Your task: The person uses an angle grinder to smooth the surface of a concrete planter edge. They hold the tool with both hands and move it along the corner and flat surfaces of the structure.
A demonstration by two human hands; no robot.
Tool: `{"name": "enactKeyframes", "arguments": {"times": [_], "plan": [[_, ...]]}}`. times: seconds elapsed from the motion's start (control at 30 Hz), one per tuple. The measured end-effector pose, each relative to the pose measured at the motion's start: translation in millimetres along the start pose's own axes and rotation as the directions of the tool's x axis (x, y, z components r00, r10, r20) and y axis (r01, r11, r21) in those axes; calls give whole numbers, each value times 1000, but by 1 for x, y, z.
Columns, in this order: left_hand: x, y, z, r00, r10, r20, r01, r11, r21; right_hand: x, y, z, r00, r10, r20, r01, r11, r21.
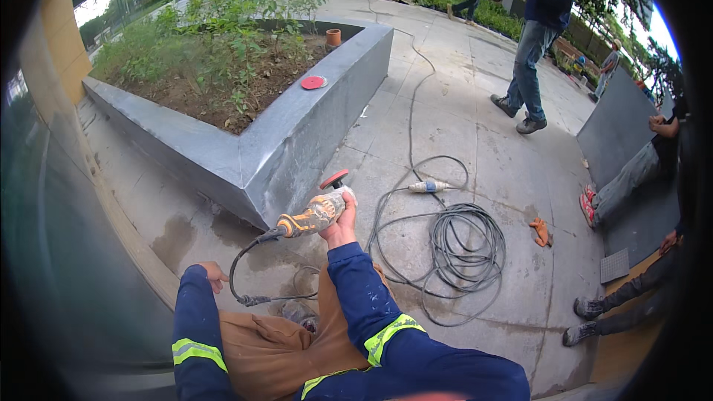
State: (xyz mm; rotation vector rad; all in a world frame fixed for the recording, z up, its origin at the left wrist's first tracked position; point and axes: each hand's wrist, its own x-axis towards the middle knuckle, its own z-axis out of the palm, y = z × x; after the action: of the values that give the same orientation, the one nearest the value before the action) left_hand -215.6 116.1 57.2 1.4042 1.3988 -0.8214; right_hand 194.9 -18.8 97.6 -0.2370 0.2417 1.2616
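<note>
My right hand (pixel 341 224) is wrapped round the body of an orange and grey, dust-covered angle grinder (pixel 312 214). A red disc (pixel 334 178) is fitted to the grinder's head and faces up, close to the corner of the grey stone planter (pixel 256 156). From the grinder's rear a black power cord (pixel 232 271) loops down past my knees. My left hand (pixel 215 275) hangs over by my left knee, apart from the tool. It looks empty with its fingers partly stretched, though some of them are hidden.
A coiled cable (pixel 466 252) with a white and blue connector (pixel 429 187) lies on the paving. Another red disc (pixel 313 82) and a brown cup (pixel 333 38) sit on the planter's rim. An orange glove (pixel 541 232) lies rightward. Several people stand or walk nearby; grey panels (pixel 620 134) lean at right.
</note>
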Motion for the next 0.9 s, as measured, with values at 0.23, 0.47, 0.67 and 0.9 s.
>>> {"name": "enactKeyframes", "arguments": {"times": [0.23,0.47,0.67,0.9], "plan": [[-48,72,6,547,491,-678,-581,806,115,7,22,-5,956,-73,-286,52,995,-80],[-48,66,10,835,377,-400,-377,923,82,4,21,-1,965,-62,-253,23,988,-154],[-40,41,1,838,300,-455,-373,924,-78,5,19,-3,968,-44,-247,3,987,-164],[-46,44,3,830,304,-467,-385,919,-85,8,16,-9,978,-54,-202,9,977,-215]]}}
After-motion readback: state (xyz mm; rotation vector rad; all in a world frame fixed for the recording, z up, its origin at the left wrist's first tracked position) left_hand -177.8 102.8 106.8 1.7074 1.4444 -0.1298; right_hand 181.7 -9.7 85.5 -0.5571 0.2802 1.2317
